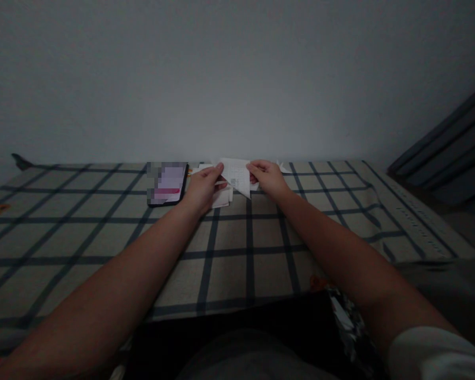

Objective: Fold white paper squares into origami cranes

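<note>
Between my two hands is a sheet of white paper (pixel 237 174) with small dark print, folded so that one corner points down toward me. My left hand (pixel 206 186) pinches its left edge between thumb and fingers. At the upper right edge, my right hand (pixel 267 177) is closed on the same paper. Several other pale papers (pixel 221 199) lie on the cloth under and beside my left hand. Another white paper piece shows past my right hand, partly hidden by it. The fine print is too small to read.
A phone (pixel 167 183) with a lit, partly blurred screen lies left of my left hand. The checked tablecloth (pixel 229 237) covers the table, which meets a plain wall (pixel 237 79) at the back. Dark folded fabric (pixel 447 126) hangs at the right.
</note>
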Action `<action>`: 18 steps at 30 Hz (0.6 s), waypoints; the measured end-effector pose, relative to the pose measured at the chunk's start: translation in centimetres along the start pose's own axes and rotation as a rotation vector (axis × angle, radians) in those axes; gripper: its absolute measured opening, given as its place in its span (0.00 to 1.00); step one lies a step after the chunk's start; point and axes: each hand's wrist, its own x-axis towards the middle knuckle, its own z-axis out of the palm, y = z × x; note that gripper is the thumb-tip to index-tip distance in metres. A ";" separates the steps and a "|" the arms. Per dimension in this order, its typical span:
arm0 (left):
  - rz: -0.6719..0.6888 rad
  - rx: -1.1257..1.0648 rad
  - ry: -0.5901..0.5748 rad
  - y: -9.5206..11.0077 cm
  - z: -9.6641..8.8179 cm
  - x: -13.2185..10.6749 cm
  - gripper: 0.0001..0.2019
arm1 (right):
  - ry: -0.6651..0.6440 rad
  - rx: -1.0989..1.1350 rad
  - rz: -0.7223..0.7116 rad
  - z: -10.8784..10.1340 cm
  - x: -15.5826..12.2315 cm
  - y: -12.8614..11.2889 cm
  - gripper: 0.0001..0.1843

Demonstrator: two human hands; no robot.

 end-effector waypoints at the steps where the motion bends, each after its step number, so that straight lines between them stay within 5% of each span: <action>1: 0.015 -0.004 0.016 0.0 0.0 0.0 0.19 | -0.002 0.004 0.002 0.0 0.0 0.0 0.07; 18: 0.146 -0.058 0.167 0.0 -0.3 0.5 0.11 | -0.018 0.009 0.022 0.3 0.4 0.4 0.06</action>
